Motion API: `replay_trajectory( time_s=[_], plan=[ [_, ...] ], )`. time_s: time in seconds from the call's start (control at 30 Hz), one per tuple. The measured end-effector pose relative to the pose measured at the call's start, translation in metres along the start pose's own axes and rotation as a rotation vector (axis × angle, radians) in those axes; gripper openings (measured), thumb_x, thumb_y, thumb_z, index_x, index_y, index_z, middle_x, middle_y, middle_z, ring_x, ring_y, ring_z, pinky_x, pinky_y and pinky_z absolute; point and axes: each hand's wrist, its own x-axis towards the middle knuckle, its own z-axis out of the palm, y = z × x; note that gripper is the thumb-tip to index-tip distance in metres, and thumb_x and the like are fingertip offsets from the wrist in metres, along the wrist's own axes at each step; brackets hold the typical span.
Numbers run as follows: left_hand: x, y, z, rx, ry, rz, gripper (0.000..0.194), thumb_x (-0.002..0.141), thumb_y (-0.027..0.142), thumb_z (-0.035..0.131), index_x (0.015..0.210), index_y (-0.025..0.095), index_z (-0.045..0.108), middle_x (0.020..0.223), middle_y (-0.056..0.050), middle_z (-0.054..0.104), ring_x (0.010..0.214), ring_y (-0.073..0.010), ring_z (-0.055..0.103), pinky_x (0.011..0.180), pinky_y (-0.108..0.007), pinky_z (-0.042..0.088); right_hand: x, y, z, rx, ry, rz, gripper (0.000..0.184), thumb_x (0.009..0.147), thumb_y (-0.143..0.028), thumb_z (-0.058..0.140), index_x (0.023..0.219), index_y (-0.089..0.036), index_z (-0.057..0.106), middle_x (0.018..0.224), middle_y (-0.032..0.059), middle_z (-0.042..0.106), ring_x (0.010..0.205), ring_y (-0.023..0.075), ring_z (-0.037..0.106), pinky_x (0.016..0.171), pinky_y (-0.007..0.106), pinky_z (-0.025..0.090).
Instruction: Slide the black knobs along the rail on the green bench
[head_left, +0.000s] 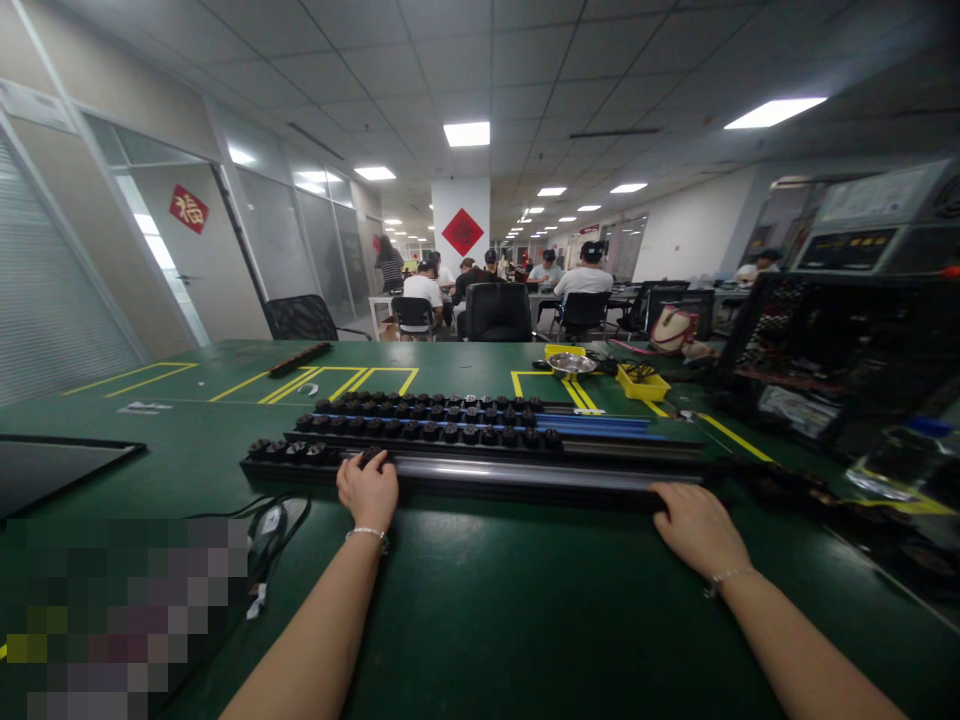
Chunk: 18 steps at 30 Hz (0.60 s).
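Note:
A long black rail (pixel 480 476) with a shiny channel lies crosswise in front of me on the green table. Several round black parts (pixel 297 450) sit in a row at its left end. My left hand (pixel 367 488) has its fingers closed around one more round black part (pixel 370 455) on the rail. My right hand (pixel 697 525) grips the same rail near its right end, thumb and fingertips over the front edge; the undersides of its fingers are hidden. Behind lie further rails, a blue one (pixel 600 427) among them, bearing rows of similar black parts (pixel 450 432).
At the back right are a metal bowl (pixel 571 365) and a yellow bin (pixel 642 384). Dark equipment (pixel 810 340) and a clear container (pixel 900 460) stand at right. A cable (pixel 289 530) lies at front left, a black tray (pixel 67 450) at far left. People sit beyond the table.

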Motion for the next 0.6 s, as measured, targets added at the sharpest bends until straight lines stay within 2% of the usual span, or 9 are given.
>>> replay_trajectory(
  time_s=[0.6],
  plan=[
    [-0.0056,0.0052,-0.0002,0.000,-0.017,0.029,0.031,0.077,0.025,0.048,0.099,0.026,0.069,0.125,-0.008,0.050,0.124,-0.0280,0.034,0.103,-0.043,0.031,-0.0004,-0.0028,-0.0028,-0.004,0.004,0.008,0.032,0.074,-0.017,0.042,0.097,-0.015,0.064,0.099,0.0098,0.066,0.097,0.0230,0.057,0.090,0.039,0.038]
  ],
)
